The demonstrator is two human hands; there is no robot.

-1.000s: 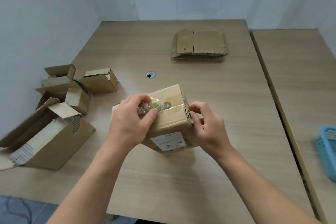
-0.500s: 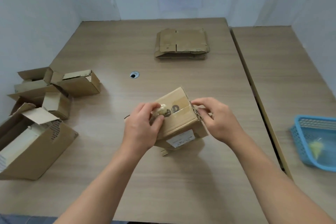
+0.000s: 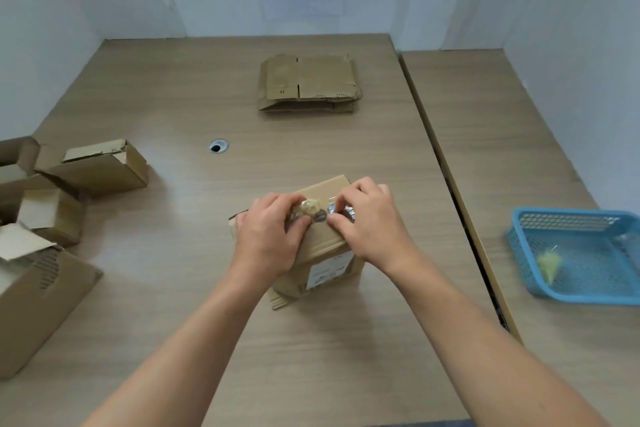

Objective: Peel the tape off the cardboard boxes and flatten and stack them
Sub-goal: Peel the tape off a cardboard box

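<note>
Head cam: left hand (image 3: 266, 239), right hand (image 3: 367, 229) pinch tape (image 3: 313, 210) on box (image 3: 320, 244) (prob.); flat stack (image 3: 308, 83) behind, basket (image 3: 554, 212) rt.

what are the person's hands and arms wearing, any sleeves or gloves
The left hand and right hand are bare: no gloves, rings or watch in view. Both forearms are bare too, with no sleeves showing.

Left hand (image 3: 273, 239): back up, fingers curled, thumb and fingertips pinching a crumpled tape wad (image 3: 309, 209).
Right hand (image 3: 367, 224): back up, fingers curled, thumb and index tips pinching the tape strip (image 3: 347, 210), just beside the left fingertips.
Forearms: bare, reaching forward from the lower edge, converging toward the middle.
Wrists: roughly straight, apart.
</note>
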